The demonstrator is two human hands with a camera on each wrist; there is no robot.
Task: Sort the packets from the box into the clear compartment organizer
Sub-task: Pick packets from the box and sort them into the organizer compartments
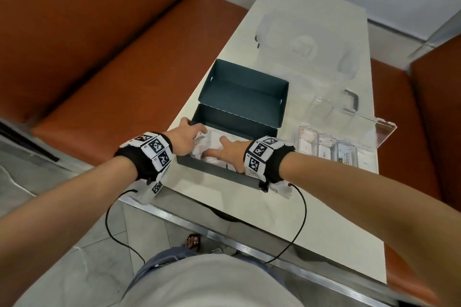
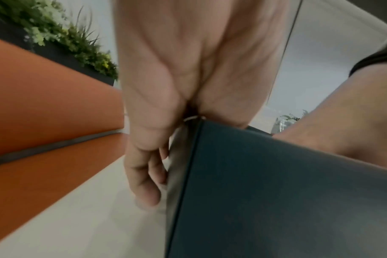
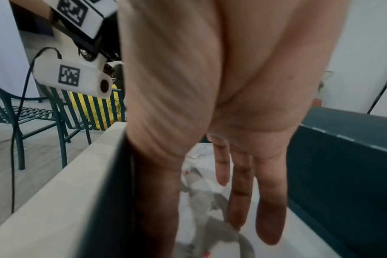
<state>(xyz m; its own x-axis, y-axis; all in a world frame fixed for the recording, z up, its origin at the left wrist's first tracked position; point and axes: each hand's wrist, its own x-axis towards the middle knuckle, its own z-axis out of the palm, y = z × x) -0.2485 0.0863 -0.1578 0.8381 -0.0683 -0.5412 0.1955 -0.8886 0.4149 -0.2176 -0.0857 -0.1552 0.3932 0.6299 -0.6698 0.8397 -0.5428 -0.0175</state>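
Note:
An open dark teal box [image 1: 239,97] stands on the pale table [image 1: 311,219], its lid folded back. White packets [image 1: 214,138] lie in its bottom. My left hand [image 1: 189,132] straddles the box's left wall [image 2: 276,192], thumb [image 2: 144,174] outside and fingers over the rim, gripping it. My right hand [image 1: 224,151] reaches into the box with straight, spread fingers [image 3: 270,200] resting on the packets [image 3: 201,174]. The clear compartment organizer [image 1: 336,151] sits to the right of the box, its lid [image 1: 364,124] raised and packets in its compartments.
Orange bench seats [image 1: 124,70] flank the table on both sides. A clear lidded container [image 1: 306,45] sits farther back on the table. Black cables [image 1: 299,227] hang from my wrists over the table's near edge. Green metal chairs [image 3: 62,122] stand beyond.

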